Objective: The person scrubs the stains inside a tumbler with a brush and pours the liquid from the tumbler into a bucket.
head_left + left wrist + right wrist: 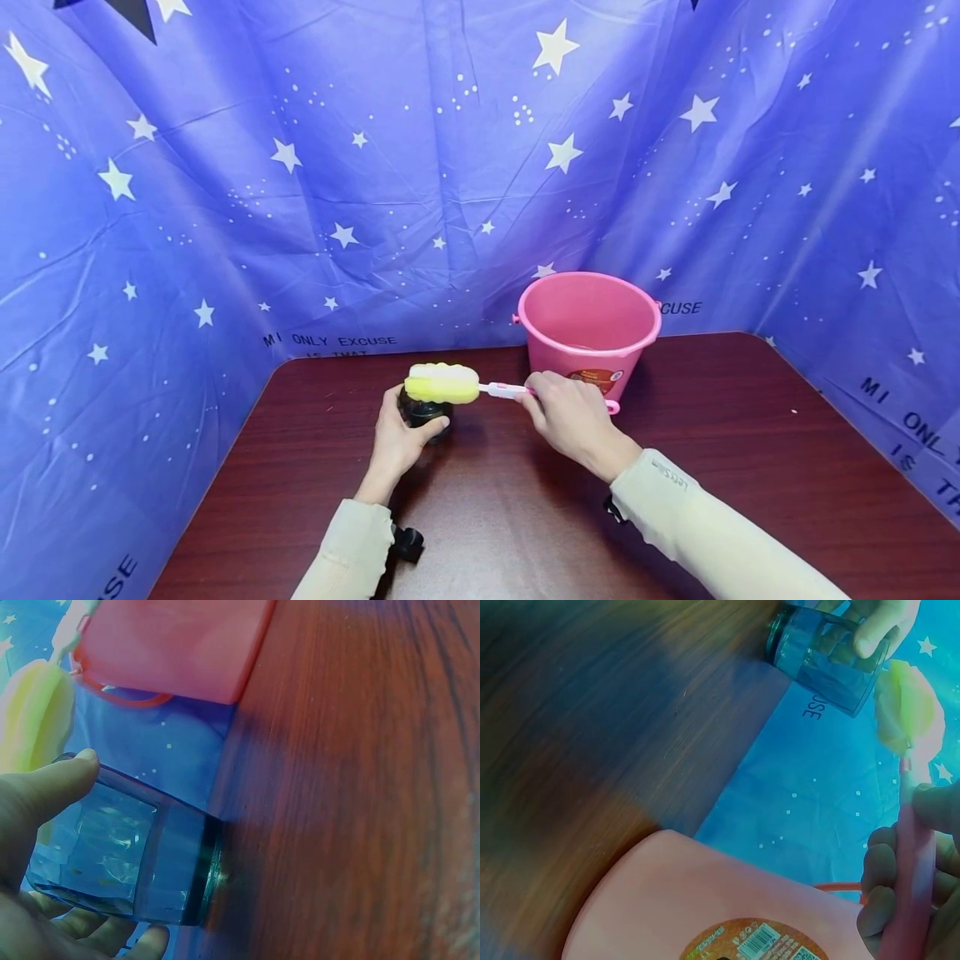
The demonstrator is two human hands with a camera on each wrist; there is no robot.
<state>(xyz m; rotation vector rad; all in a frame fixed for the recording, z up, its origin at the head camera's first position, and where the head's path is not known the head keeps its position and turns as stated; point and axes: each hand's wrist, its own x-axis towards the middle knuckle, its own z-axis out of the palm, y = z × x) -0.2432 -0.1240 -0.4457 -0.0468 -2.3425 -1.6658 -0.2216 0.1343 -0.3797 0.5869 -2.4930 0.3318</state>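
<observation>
My left hand (396, 446) grips a dark tinted glass cup (142, 847), thumb at its rim and fingers round the far side. In the left wrist view the base of the cup is right at the tabletop. My right hand (573, 421) holds a sponge bottle brush (442, 385) by its pink and white handle (913, 862). The yellow and white sponge head (909, 709) lies sideways just above the mouth of the cup, overlapping it in the head view.
A pink bucket (546, 354) with an orange label stands at the back of the dark reddish wooden table (480, 533), just beyond my right hand. Blue cloth (420, 208) printed with white stars hangs behind the table and along both sides.
</observation>
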